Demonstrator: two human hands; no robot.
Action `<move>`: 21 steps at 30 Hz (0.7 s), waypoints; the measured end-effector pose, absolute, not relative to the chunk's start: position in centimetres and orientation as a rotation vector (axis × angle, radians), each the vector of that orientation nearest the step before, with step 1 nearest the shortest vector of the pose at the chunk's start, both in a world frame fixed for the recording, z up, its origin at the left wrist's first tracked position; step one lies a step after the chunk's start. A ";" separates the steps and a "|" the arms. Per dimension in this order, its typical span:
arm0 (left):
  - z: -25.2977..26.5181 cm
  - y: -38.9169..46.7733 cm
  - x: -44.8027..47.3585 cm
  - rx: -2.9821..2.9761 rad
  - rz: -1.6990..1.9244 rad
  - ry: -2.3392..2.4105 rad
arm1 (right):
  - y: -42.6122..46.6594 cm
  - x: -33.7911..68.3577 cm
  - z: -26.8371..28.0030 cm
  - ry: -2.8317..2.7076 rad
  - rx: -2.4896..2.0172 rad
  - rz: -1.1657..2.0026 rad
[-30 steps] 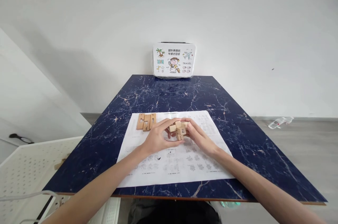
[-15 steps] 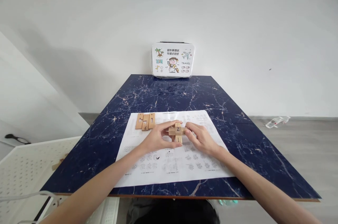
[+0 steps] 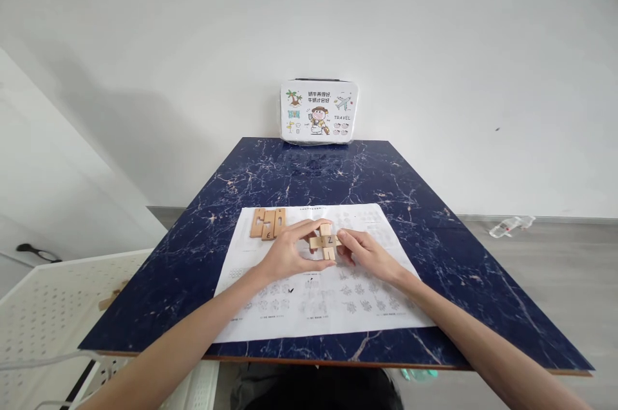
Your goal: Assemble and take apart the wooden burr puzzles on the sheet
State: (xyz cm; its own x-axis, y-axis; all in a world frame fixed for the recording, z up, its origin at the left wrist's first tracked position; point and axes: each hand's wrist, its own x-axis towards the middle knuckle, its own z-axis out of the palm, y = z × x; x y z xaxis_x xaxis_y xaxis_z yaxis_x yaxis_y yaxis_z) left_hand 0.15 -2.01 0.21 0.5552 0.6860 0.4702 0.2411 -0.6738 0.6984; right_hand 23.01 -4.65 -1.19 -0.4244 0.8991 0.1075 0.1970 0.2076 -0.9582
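While looking down at the blue marbled table (image 3: 313,185), see a printed sheet (image 3: 309,304) laid along its near half. Above the middle of the sheet, find the cross-shaped wooden assembly (image 3: 329,241), marked 2, seemingly held off it. Judge it light, stiff and not slippery, though perhaps loose at the joints; best held across opposite ends. Left of the sheet's middle, note the left hand (image 3: 286,255), half curled, grasping far and near ends between fingers and thumb; right of that middle, the right hand (image 3: 369,254), mostly folded, pinching a side arm with thumb and forefinger.
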 end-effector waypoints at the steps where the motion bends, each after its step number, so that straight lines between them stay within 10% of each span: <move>1: 0.1 -1.9 0.1 2.202 0.988 0.759 | -4.7 23.0 -1.0 -1.794 -1.037 1.255; 11: 1.4 -0.4 -1.5 2.339 0.722 1.103 | -2.6 25.2 0.0 -1.756 -1.255 1.135; 21: -0.3 3.1 -9.4 2.385 0.403 1.424 | 0.1 30.5 -0.3 -1.650 -2.058 0.117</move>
State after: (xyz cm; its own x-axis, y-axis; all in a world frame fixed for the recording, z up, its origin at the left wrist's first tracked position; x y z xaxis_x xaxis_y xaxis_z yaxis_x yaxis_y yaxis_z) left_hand -9.42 3.13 -0.26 0.4593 0.8855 0.0706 0.7910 -0.4439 0.4210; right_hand 30.46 0.10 -0.30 0.2629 0.9357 0.2354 0.8929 -0.1436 -0.4267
